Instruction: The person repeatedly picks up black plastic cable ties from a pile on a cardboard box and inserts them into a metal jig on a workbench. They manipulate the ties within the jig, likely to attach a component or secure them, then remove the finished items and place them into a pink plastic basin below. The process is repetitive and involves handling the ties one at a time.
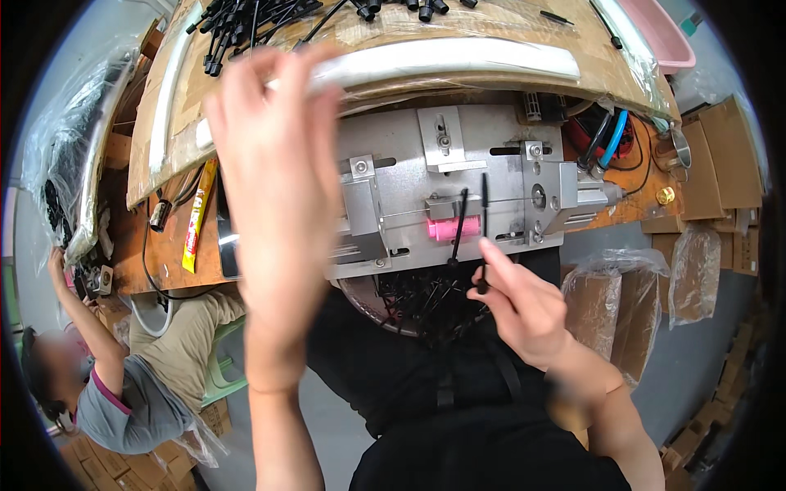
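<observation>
Work seems partway, a pile of black rods (225,29) lying beyond the metal fixture (499,127) and more in the basin (354,300) before it, while the right hand (530,309) pinches one black brush (485,192) at its front edge and the blurred left hand's (278,155) grip, over its left side, I cannot tell.

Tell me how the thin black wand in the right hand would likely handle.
The thin black wand is probably fairly stiff, since its free length stands straight without sagging. It seems light: the right hand just pinches it near one end. Its slim, apparently rounded shape suggests it might roll if set down.
</observation>
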A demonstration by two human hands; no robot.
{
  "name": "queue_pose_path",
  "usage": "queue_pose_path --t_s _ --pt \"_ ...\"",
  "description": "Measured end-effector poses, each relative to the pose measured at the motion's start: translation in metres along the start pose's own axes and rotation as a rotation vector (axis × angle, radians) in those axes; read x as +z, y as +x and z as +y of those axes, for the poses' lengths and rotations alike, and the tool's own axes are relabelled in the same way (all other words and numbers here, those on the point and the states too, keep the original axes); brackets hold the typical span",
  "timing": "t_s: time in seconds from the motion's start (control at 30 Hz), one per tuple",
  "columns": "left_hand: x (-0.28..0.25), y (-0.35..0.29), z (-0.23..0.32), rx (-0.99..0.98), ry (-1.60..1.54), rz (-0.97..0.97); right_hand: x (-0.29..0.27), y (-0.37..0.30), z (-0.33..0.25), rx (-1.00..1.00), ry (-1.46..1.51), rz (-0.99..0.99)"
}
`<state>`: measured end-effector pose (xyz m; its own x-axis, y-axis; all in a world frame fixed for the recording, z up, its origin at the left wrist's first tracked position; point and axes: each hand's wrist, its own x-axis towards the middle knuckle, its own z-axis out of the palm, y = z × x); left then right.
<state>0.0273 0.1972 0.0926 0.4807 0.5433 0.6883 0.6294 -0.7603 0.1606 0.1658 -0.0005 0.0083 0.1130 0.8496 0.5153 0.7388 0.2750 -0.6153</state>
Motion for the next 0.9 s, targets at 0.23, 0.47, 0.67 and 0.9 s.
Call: queue_pose_path --t_s 0.23,0.47,0.67,0.9 --pt "-0.012 0.046 -0.055 0.030 -0.322 -0.400 0.022 0.008 0.011 -0.016 -0.026 -0.075" --pt "-0.027 -0.054 0.030 0.015 -0.180 -0.158 -0.018 0.034 -0.002 0.003 -0.049 -0.179" --pt "0.001 -0.130 0.086 0.066 -0.094 -0.400 -0.045 0.049 -0.012 0.168 0.047 -0.008" --pt "0.012 -0.123 0.091 0.003 -0.091 -0.482 -0.053 0.044 -0.010 0.271 0.144 0.158"
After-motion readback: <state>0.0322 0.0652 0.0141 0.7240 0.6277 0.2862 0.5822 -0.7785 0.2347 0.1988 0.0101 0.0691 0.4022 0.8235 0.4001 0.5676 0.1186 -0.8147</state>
